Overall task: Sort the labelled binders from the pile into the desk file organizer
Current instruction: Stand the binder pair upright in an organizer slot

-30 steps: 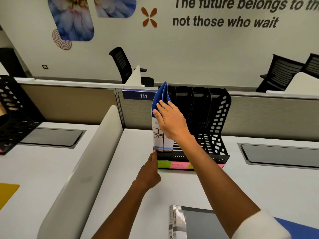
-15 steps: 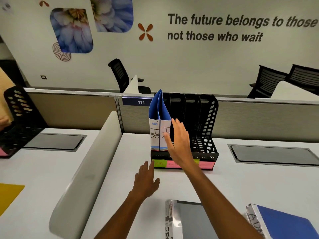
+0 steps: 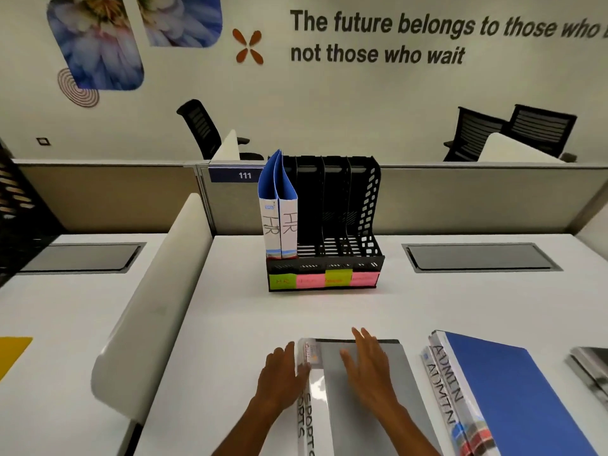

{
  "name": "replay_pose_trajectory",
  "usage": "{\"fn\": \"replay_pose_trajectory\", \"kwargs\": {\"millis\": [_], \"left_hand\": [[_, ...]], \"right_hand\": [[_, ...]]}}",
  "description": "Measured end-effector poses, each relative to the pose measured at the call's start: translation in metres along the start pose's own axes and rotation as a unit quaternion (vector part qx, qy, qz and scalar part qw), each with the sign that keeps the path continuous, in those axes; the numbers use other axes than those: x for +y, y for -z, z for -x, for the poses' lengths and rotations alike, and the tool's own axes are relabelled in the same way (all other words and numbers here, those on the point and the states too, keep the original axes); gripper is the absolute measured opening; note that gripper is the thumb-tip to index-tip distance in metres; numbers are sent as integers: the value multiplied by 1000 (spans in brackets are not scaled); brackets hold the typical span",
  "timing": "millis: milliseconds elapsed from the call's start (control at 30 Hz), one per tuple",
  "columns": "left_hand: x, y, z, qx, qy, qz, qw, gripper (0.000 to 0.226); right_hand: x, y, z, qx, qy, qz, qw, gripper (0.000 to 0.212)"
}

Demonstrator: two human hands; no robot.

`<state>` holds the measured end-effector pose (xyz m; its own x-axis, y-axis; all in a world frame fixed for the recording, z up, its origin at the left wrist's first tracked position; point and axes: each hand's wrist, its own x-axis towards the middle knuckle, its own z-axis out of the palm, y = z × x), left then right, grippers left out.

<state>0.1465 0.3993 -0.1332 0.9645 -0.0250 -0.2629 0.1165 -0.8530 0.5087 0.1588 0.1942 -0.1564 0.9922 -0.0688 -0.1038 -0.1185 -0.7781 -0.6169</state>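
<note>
A black desk file organizer (image 3: 358,225) stands at the middle of the white desk, with coloured sticky labels along its front. Two blue binders marked HR (image 3: 279,222) stand upright in its leftmost slot. Near the desk's front edge lies a grey binder with SPORTS on its spine (image 3: 404,390), on top of another one. My right hand (image 3: 368,366) rests flat on its cover with fingers straight. My left hand (image 3: 283,373) touches its spine from the left, fingers straight. To the right lies a stack of blue binders marked ADMIN (image 3: 500,396).
A white curved divider (image 3: 158,301) borders the desk on the left, a grey partition with plate 111 (image 3: 245,175) at the back. Grey cable hatches (image 3: 480,256) are set into the desk. More binders (image 3: 592,366) lie at the far right edge. A second black organizer (image 3: 16,205) stands at far left.
Both hands have left the HR binders in the organizer and come back towards me, down onto the grey SPORTS binder. The view has tilted down, showing the ADMIN stack.
</note>
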Motion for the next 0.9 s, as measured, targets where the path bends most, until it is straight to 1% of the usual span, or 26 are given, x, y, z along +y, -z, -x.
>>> {"fn": "replay_pose_trajectory", "kwargs": {"millis": [67, 167, 400, 500, 567, 633, 733, 767, 833, 900], "left_hand": [[2, -4, 6, -10, -3, 24, 1000, 51], [7, -7, 11, -17, -9, 55, 998, 43], [15, -14, 18, -4, 18, 92, 996, 42], [20, -14, 18, 3, 42, 158, 987, 38], [23, -11, 20, 3, 71, 239, 968, 29], [24, -8, 21, -17, 99, 323, 941, 22], [24, -1, 22, -49, 129, 406, 903, 13], [23, 2, 22, -57, 135, 424, 894, 14], [24, 5, 23, -77, 134, 442, 884, 22], [29, 5, 26, -111, 109, 459, 875, 24]], "right_hand": [[16, 1, 13, 6, -16, 1, 1000, 62], [34, 3, 28, -2, -34, 6, 999, 62], [48, 0, 51, -28, -19, 38, 999, 59], [47, -4, 54, -27, -13, 59, 998, 58], [46, -6, 55, -24, -13, 65, 998, 59], [44, -8, 56, -20, -15, 65, 998, 61], [40, -9, 55, -17, -18, 58, 998, 65], [38, -8, 56, -17, -20, 54, 998, 67], [36, -7, 56, -16, -23, 40, 999, 71], [33, -6, 56, -16, -25, 23, 999, 73]]}}
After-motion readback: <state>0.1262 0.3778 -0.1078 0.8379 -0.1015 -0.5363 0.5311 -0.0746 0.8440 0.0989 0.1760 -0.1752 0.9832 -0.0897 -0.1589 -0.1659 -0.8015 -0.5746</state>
